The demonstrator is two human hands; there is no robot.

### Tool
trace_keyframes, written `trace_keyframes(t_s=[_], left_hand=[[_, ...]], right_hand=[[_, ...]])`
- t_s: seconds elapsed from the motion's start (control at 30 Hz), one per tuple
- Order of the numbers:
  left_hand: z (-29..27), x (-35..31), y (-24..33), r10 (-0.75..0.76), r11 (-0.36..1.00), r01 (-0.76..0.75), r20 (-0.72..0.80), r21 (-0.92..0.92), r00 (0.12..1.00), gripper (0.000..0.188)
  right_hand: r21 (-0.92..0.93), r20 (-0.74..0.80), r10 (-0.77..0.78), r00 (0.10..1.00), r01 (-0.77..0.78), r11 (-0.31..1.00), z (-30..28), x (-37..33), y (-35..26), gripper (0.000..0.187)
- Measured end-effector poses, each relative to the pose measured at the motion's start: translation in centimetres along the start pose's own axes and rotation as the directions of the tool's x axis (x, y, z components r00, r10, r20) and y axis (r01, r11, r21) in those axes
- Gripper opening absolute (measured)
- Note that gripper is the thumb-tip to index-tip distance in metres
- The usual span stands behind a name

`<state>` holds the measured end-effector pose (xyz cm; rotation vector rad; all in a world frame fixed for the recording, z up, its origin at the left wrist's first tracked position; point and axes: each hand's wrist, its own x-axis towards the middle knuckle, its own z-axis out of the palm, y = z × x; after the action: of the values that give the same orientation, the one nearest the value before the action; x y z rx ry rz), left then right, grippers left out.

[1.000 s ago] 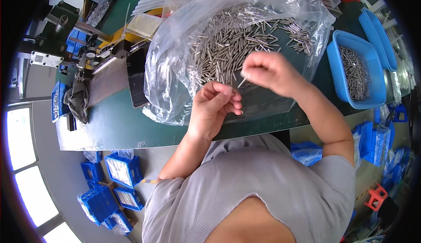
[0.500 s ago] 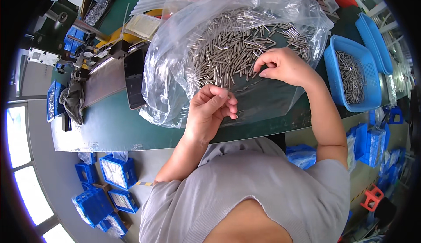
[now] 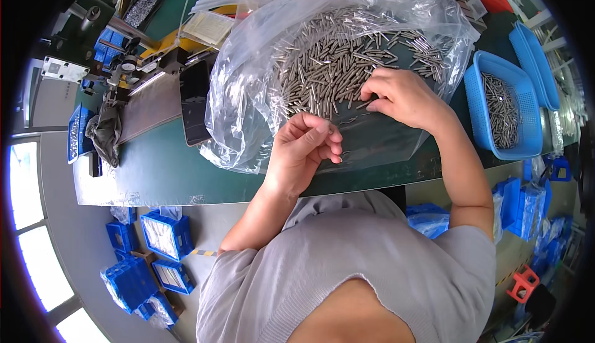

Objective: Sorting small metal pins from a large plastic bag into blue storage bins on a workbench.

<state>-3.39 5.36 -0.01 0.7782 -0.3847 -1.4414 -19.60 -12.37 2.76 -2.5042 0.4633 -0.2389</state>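
A heap of short grey metal pins [image 3: 334, 64] lies on a clear plastic bag [image 3: 238, 120] spread over the green workbench. My right hand [image 3: 406, 99] reaches down at the heap's near right edge, its thumb and forefinger closed over a pin there. In front of the heap, my left hand [image 3: 302, 149] is raised with thumb and forefinger pinched together and the other fingers curled. A small greyish bit shows at that pinch, too small to name.
A blue basket [image 3: 474, 104] of similar pins stands at the right, with another blue basket [image 3: 527, 52] beyond it. On the left are a dark phone-like slab [image 3: 194, 104], a grey cloth [image 3: 106, 133] and a bench fixture [image 3: 127, 67]. Blue crates [image 3: 166, 237] stand on the floor.
The whole view has shifted slightly. My right fingers have drawn closer together over the pins at the heap's edge; my left hand keeps its pinch nearly unchanged.
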Motion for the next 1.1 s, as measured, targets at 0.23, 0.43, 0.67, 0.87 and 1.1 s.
trace_keyframes(t_s=[0.23,0.43,0.67,0.87,1.1], left_hand=[[0.1,0.0,0.0,0.003,1.0,-0.003,0.011,-0.019,1.0,0.01],[0.2,0.0,0.0,-0.02,0.999,0.019,0.028,0.029,0.999,0.012],[0.4,0.1,0.0,-0.024,0.999,0.024,0.005,0.047,1.0,0.012],[0.1,0.2,0.0,-0.017,0.999,0.017,0.0,0.043,1.0,0.011],[0.3,0.3,-0.1,0.001,1.0,-0.001,-0.023,0.006,1.0,0.01]], right_hand=[[0.059,-0.014,-0.054,0.998,0.055,0.997,0.6,0.2,0.2,0.01],[0.414,-0.063,-0.095,0.993,0.113,0.903,0.8,0.1,-2.6,0.012],[0.409,-0.168,-0.106,0.98,0.167,0.897,2.2,0.3,-3.2,0.011],[0.463,-0.12,-0.068,0.99,0.117,0.879,3.0,0.3,-4.2,0.016],[0.779,0.094,0.06,0.994,-0.111,0.617,2.8,0.3,-4.2,0.017]])
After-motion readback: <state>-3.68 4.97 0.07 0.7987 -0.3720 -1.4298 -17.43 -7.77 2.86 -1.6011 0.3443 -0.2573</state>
